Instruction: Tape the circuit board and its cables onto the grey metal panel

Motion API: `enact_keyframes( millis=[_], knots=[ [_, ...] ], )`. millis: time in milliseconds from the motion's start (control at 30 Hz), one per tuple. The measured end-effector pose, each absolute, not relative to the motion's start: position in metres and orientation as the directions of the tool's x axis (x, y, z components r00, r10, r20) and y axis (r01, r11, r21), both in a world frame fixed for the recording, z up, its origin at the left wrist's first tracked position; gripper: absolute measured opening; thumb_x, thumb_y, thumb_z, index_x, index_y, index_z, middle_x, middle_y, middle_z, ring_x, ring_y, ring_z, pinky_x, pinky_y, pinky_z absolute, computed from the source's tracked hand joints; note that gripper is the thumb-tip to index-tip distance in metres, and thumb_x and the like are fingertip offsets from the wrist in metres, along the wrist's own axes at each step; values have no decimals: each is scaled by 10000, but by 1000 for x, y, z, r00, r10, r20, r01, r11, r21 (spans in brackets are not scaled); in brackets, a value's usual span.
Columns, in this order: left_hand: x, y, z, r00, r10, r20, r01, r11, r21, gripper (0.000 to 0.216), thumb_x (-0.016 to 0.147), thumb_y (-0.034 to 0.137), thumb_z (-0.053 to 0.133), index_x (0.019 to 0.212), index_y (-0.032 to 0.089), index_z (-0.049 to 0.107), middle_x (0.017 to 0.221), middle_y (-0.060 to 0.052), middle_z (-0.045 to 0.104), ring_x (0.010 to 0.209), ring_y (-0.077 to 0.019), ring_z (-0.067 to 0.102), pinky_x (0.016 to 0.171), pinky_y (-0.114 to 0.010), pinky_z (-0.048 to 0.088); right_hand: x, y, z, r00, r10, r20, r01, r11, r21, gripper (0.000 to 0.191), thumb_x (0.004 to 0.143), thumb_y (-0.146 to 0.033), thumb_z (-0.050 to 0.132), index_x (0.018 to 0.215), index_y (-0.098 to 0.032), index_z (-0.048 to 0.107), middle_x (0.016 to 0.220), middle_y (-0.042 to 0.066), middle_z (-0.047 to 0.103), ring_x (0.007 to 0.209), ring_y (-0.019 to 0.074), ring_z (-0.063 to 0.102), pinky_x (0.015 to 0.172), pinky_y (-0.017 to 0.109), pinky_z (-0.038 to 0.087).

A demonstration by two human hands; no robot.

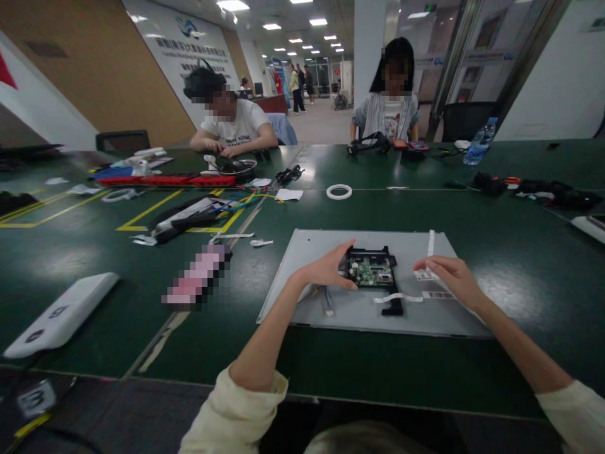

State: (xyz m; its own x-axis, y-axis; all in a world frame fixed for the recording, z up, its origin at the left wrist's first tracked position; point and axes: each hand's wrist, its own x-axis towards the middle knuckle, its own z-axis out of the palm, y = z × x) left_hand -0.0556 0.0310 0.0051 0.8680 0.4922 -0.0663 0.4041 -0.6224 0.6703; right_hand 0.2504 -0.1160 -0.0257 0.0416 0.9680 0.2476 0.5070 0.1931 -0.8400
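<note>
A grey flat panel (326, 312) lies on the table in front of me. On it is a green circuit board (371, 272) in a black bracket (393, 307). My left hand (326, 268) grips the left side of the bracketed board, thumb at the near corner and fingers at the far one. My right hand (449, 277) is over the panel's right part, its fingertips pinched at a white paper strip (431, 243). A white ribbon cable (399, 297) runs between the bracket and a printed label (437, 295). Thin grey wires (328, 302) lie beside my left wrist.
A pink phone-like object (198, 277), partly pixelated, and a white device (61, 314) lie to the left. Beyond the panel is a white tape roll (339, 192). Cables, a black pouch (189, 214) and a water bottle (481, 142) are farther off. Two people sit opposite.
</note>
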Motion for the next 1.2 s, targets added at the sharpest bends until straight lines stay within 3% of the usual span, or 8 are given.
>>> enact_keyframes(
  millis=[100,200,500,1200],
  knots=[
    [-56,33,2,866,496,-60,400,-617,677,1176,615,510,735,1495,173,30,1561,-140,82,1428,-309,135,1170,-458,123,248,-117,-28,-18,978,210,307,205,-929,488,901,-536,400,759,-183,706,822,58,684,843,206,618,863,341,451],
    [-57,34,1,862,503,-59,402,-608,684,1186,615,508,736,1496,182,12,1563,-134,70,1430,-308,129,1171,-459,127,249,-115,-33,17,982,190,227,181,-957,523,895,-563,384,715,-180,691,766,62,672,794,207,612,837,354,459],
    [-57,36,-1,851,522,-55,413,-601,684,1194,617,535,740,1495,152,26,1562,-142,73,1430,-287,140,1176,-426,127,254,-105,-40,253,965,67,319,-17,-948,485,895,-562,433,792,-174,704,852,45,687,818,176,604,762,284,436],
    [-54,37,-6,844,535,-18,398,-604,690,1103,676,552,693,1496,163,65,1555,-146,122,1419,-306,182,1169,-445,160,259,-99,-49,205,978,42,342,-32,-939,507,870,-613,452,840,-180,715,872,54,692,826,198,634,797,308,461]
  ],
)
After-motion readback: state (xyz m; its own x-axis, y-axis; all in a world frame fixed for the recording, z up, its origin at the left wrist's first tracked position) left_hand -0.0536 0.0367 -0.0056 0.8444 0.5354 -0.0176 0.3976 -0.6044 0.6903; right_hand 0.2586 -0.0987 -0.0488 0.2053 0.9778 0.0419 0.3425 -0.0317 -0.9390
